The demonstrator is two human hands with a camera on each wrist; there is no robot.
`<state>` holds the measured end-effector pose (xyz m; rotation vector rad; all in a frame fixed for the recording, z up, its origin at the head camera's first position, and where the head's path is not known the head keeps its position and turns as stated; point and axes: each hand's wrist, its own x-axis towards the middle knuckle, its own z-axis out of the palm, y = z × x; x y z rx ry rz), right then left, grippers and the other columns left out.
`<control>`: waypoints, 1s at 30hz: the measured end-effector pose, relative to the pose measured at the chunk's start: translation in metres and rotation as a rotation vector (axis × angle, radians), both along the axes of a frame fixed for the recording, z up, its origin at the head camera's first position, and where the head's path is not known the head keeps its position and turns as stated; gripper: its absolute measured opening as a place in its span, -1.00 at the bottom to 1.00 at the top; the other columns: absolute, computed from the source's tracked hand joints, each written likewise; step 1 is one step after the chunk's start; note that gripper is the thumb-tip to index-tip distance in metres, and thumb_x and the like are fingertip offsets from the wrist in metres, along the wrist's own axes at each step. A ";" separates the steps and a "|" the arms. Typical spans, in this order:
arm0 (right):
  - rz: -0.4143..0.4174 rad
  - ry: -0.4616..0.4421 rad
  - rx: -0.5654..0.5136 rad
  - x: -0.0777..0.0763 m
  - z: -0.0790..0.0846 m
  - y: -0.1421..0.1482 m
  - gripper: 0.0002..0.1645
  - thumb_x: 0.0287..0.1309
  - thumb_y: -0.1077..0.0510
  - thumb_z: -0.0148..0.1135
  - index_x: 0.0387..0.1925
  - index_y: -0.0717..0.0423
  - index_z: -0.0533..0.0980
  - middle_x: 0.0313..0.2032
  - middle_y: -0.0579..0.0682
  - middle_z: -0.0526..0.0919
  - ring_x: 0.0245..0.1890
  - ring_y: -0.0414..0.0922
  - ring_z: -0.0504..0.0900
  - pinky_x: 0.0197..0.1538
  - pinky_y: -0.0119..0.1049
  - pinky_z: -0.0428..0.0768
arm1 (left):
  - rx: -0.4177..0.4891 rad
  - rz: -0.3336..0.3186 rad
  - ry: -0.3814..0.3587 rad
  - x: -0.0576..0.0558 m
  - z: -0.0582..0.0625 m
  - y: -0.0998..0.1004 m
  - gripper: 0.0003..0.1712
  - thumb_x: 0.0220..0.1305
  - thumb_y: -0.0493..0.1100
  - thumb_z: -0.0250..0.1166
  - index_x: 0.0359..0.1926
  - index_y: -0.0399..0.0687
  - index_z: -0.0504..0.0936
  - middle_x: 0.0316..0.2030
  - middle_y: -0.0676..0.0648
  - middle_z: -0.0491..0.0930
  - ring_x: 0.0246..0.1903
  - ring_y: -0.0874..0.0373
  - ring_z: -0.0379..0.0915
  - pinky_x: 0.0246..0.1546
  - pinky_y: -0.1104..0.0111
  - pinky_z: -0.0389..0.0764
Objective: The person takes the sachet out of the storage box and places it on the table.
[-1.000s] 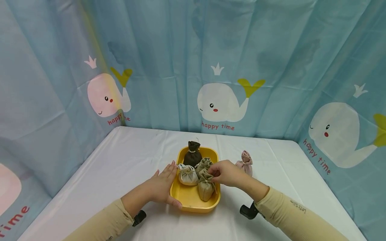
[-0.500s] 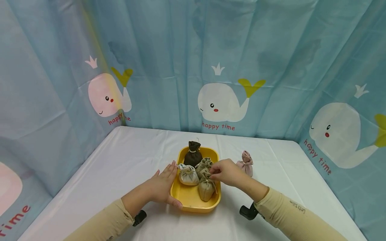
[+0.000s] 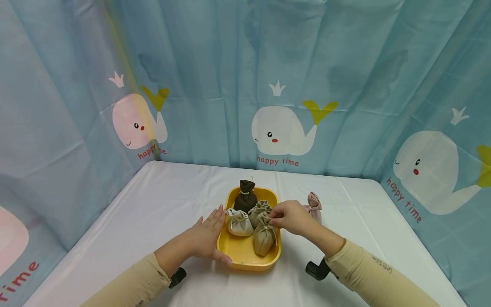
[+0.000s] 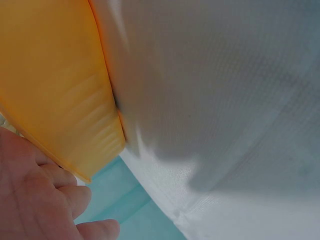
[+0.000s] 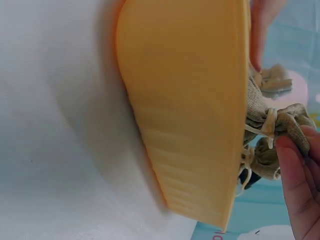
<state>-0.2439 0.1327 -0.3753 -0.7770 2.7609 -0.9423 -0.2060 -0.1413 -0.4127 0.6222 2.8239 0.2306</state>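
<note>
In the head view a yellow plastic tub (image 3: pixel 238 258) holds several small drawstring pouches. My right hand (image 3: pixel 289 218) pinches the gathered top of the khaki pouch (image 3: pixel 264 241) at the near right. In the right wrist view thumb and fingers grip that pouch's neck (image 5: pixel 295 127) above its pale cord. My left hand (image 3: pixel 207 236) lies with straight fingers along the tub's left rim, thumb at the near corner. Beside the gripped pouch are an off-white pouch (image 3: pixel 239 224) and an olive pouch (image 3: pixel 258 213); a dark brown pouch (image 3: pixel 245 199) stands at the back.
A pink pouch (image 3: pixel 314 207) stands on the white-covered table (image 3: pixel 184 187) right of the tub, partly hidden behind my right hand. Blue curtains (image 3: pixel 215 85) with whale prints enclose the table at the back and sides.
My right hand has shifted slightly up and to the right, and the khaki pouch's top has straightened upward with it. The left hand and the tub have stayed put.
</note>
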 end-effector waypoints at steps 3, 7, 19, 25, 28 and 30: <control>-0.013 -0.034 -0.009 0.000 0.003 0.001 -0.94 0.02 0.19 0.31 -0.51 0.02 0.62 -0.57 -0.20 0.61 -0.56 -0.29 0.56 -0.50 -0.41 0.53 | 0.005 -0.001 -0.002 0.000 0.000 0.000 0.60 -0.53 0.68 0.14 0.41 -0.21 -0.18 0.41 -0.19 -0.35 0.39 -0.06 -0.40 0.25 -0.12 -0.06; -0.032 -0.056 -0.012 0.001 0.008 0.002 -0.94 0.04 0.17 0.30 -0.50 0.02 0.62 -0.56 -0.19 0.62 -0.54 -0.27 0.58 -0.49 -0.37 0.52 | 0.004 -0.003 -0.003 0.000 0.001 0.000 0.60 -0.53 0.68 0.14 0.41 -0.22 -0.18 0.41 -0.19 -0.35 0.39 -0.07 -0.39 0.24 -0.13 -0.06; -0.014 -0.020 -0.051 0.005 0.024 0.006 -0.95 0.03 0.15 0.31 -0.48 0.04 0.63 -0.57 -0.17 0.63 -0.54 -0.26 0.57 -0.46 -0.35 0.53 | -0.002 -0.004 -0.001 0.001 0.006 0.001 0.59 -0.52 0.68 0.13 0.41 -0.22 -0.16 0.41 -0.19 -0.33 0.39 -0.06 -0.38 0.24 -0.12 -0.05; -0.031 -0.040 -0.068 0.006 0.031 0.007 -0.94 0.05 0.17 0.30 -0.49 0.02 0.63 -0.57 -0.17 0.63 -0.52 -0.25 0.57 -0.44 -0.34 0.54 | -0.003 -0.008 -0.004 0.001 0.005 0.001 0.59 -0.51 0.68 0.13 0.41 -0.24 -0.18 0.41 -0.20 -0.34 0.38 -0.09 -0.37 0.24 -0.14 -0.06; -0.033 -0.043 -0.082 0.008 0.035 0.009 -0.95 0.04 0.16 0.30 -0.48 0.03 0.64 -0.56 -0.18 0.64 -0.51 -0.24 0.58 -0.43 -0.34 0.54 | -0.005 -0.002 -0.002 0.001 0.004 0.001 0.60 -0.53 0.69 0.13 0.41 -0.23 -0.17 0.41 -0.19 -0.34 0.39 -0.08 -0.37 0.24 -0.13 -0.06; -0.040 -0.037 -0.086 0.009 0.038 0.010 -0.94 0.04 0.14 0.31 -0.47 0.03 0.64 -0.55 -0.19 0.64 -0.51 -0.24 0.58 -0.43 -0.33 0.54 | -0.009 -0.001 -0.001 0.001 0.003 0.001 0.60 -0.53 0.69 0.13 0.41 -0.22 -0.17 0.41 -0.18 -0.34 0.39 -0.07 -0.38 0.24 -0.12 -0.06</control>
